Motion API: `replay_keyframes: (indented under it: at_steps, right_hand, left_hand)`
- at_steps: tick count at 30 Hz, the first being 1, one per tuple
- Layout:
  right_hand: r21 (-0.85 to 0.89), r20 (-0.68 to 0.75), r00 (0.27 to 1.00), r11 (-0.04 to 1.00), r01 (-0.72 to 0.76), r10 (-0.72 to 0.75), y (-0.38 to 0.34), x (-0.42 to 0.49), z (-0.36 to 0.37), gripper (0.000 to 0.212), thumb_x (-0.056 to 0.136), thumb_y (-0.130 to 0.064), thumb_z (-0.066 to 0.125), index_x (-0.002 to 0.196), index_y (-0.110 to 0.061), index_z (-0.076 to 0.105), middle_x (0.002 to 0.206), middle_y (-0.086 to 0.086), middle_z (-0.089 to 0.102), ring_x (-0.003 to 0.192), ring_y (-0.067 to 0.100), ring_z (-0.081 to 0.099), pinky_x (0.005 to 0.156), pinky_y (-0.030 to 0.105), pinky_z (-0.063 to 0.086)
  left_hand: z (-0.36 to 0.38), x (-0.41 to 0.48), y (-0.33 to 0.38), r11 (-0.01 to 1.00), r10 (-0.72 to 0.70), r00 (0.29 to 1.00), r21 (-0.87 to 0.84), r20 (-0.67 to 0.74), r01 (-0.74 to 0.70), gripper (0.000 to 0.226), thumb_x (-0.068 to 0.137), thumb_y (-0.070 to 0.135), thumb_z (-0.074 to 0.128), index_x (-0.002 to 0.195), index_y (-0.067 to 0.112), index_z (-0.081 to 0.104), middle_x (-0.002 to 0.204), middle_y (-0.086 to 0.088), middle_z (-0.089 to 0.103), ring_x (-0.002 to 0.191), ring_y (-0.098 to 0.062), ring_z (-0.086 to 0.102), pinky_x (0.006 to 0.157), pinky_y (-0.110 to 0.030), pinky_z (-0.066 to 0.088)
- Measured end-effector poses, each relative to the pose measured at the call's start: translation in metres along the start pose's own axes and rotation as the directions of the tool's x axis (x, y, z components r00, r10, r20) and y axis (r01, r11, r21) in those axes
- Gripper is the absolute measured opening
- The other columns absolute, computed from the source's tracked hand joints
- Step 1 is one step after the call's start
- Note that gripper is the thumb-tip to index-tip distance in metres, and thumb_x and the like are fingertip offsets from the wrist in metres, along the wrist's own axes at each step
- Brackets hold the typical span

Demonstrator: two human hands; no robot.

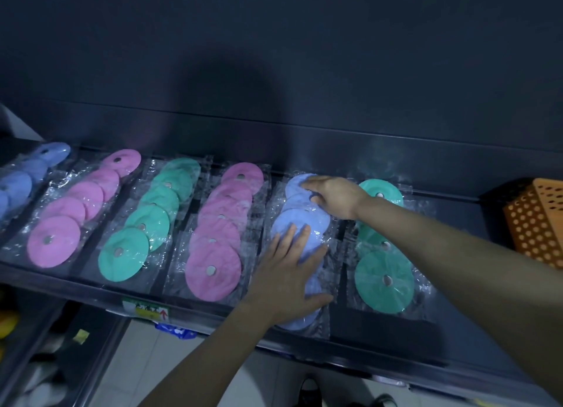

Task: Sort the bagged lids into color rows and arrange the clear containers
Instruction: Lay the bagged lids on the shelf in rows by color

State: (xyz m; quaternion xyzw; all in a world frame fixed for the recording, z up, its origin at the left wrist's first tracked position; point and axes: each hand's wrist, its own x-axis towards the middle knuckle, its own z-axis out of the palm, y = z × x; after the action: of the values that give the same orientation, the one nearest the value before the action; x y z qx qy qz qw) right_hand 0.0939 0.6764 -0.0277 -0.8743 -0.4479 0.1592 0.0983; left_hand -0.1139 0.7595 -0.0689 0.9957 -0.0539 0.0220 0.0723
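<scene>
1. Dark shelf (pixel 380 330): carries everything, and both forearms reach across its front edge.
2. Lid rows, all in clear bags, overlapping front to back. Left of the fingers: pink row (pixel 219 239) just beside them, then green row (pixel 143 223), second pink row (pixel 73 211), and far-left blue row (pixel 18 184) cut by the frame edge. Right of the fingers: second green row (pixel 384 280).
3. Blue bagged lids (pixel 304 220): the row directly under both hands, between the pink row and the second green row.
4. Orange basket (pixel 536 220): perforated, well right of the fingers, past the second green row.
5. Left hand (pixel 283 281): palm down, flat on the near half of the blue bagged lids. Its fingers (pixel 292 236) are straight and spread, pressing and gripping nothing.
6. Right hand (pixel 335 196): arm stretched to the far end of the same row, wrist bent. Its fingers (pixel 310 182) curl down onto the rearmost blue lid, with thumb and forefinger closing on the bag.
7. Sticker (pixel 146 309): on the shelf's front lip, left of and below the left fingers. Yellow-green with a red arrow; the print is too blurred to read.
</scene>
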Motion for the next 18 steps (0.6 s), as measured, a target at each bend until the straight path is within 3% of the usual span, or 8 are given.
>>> replay_keyframes:
  at_steps: [2,6,10,14,16,18]
  right_hand:
    - [0.003,0.002,1.0,1.0,-0.017,0.017,0.001,-0.003,-0.001,0.045,0.095,-0.018,0.047,0.14,-0.02,0.045,0.15,0.002,0.039,0.136,0.02,0.038,0.111,0.031,0.032]
    - [0.049,-0.098,0.994,0.998,-0.047,0.051,-0.011,-0.021,-0.005,0.046,0.098,-0.025,0.044,0.144,-0.022,0.038,0.154,0.005,0.03,0.14,0.02,0.031,0.109,0.028,0.031]
    - [0.052,-0.152,0.988,0.998,0.029,-0.021,-0.04,-0.053,-0.004,0.048,0.099,-0.031,0.042,0.144,-0.018,0.036,0.156,0.005,0.024,0.141,0.022,0.028,0.109,0.031,0.03]
    - [-0.01,-0.047,0.992,0.993,0.115,-0.115,-0.076,-0.074,0.008,0.061,0.095,-0.05,0.04,0.147,-0.018,0.031,0.159,0.01,0.015,0.147,0.023,0.008,0.117,0.031,0.013]
    - [-0.049,0.036,0.987,0.986,0.161,-0.16,-0.092,-0.083,0.019,0.078,0.086,-0.068,0.034,0.149,-0.023,0.026,0.16,0.011,0.006,0.148,0.027,-0.003,0.121,0.04,0.003]
    - [-0.075,0.13,0.975,0.979,0.189,-0.178,-0.101,-0.09,0.031,0.085,0.08,-0.074,0.041,0.15,-0.032,0.016,0.16,0.007,-0.006,0.146,0.03,-0.015,0.118,0.05,-0.004]
  left_hand:
    - [-0.001,0.0,-0.001,1.0,0.007,1.0,0.005,-0.013,-0.007,0.08,0.078,0.075,0.037,0.143,0.03,0.031,0.156,-0.014,0.021,0.144,-0.036,0.014,0.115,-0.052,0.016]
    - [-0.01,-0.005,-0.005,0.99,-0.068,0.996,-0.128,-0.051,0.061,0.073,0.089,0.069,0.028,0.147,0.024,0.03,0.158,-0.013,0.015,0.146,-0.031,0.008,0.116,-0.047,0.011]
    - [-0.021,-0.017,-0.029,0.964,-0.26,0.95,-0.105,-0.171,0.245,0.055,0.095,0.045,0.03,0.137,0.013,0.046,0.148,-0.016,0.038,0.137,-0.038,0.033,0.11,-0.057,0.023]
    - [-0.031,-0.027,-0.063,0.918,-0.394,0.911,0.006,-0.119,0.398,0.055,0.092,0.045,0.027,0.14,0.023,0.043,0.148,-0.012,0.039,0.138,-0.042,0.028,0.106,-0.063,0.017]
    - [-0.032,-0.031,-0.073,0.891,-0.452,0.892,0.03,-0.025,0.453,0.063,0.088,0.055,0.018,0.144,0.032,0.035,0.155,-0.009,0.027,0.142,-0.045,0.015,0.108,-0.065,0.009]
    - [-0.025,-0.035,-0.079,0.885,-0.462,0.886,0.07,0.026,0.46,0.069,0.085,0.061,0.012,0.145,0.034,0.034,0.157,-0.009,0.021,0.142,-0.046,0.012,0.108,-0.066,0.008]
